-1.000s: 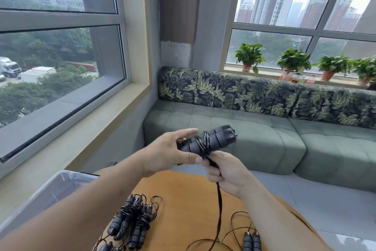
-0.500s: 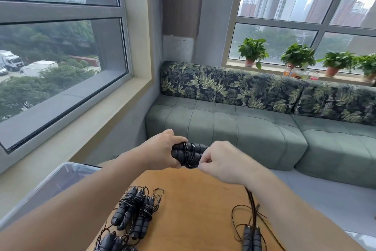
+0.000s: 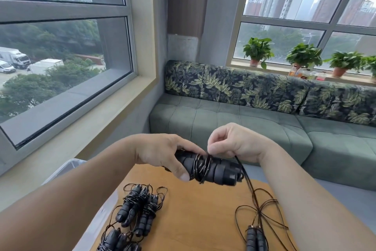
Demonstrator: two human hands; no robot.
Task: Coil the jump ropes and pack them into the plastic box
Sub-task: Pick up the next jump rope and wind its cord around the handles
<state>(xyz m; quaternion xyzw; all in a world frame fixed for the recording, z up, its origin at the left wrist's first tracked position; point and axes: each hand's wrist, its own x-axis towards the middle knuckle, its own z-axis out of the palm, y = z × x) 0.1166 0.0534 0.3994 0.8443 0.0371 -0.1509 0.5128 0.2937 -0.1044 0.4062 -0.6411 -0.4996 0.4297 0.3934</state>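
Wooden tabletop (image 3: 195,220): coiled jump ropes (image 3: 140,210) near left, plastic box (image 3: 67,166) at left edge. Left hand (image 3: 162,153) grips paired black handles (image 3: 211,169) above tabletop. Right hand (image 3: 240,145) pinches cord (image 3: 247,181) at wraps, just right of left hand; cord trails down right.

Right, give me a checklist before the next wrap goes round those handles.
1. Left hand grips the handles: ok.
2. Right hand pinches the cord: ok.
3. Wraps sit tight mid-handle: ok.
4. Trailing cord free of the loose rope on the table: not ok, they cross.
5. Box open and ready: cannot tell.
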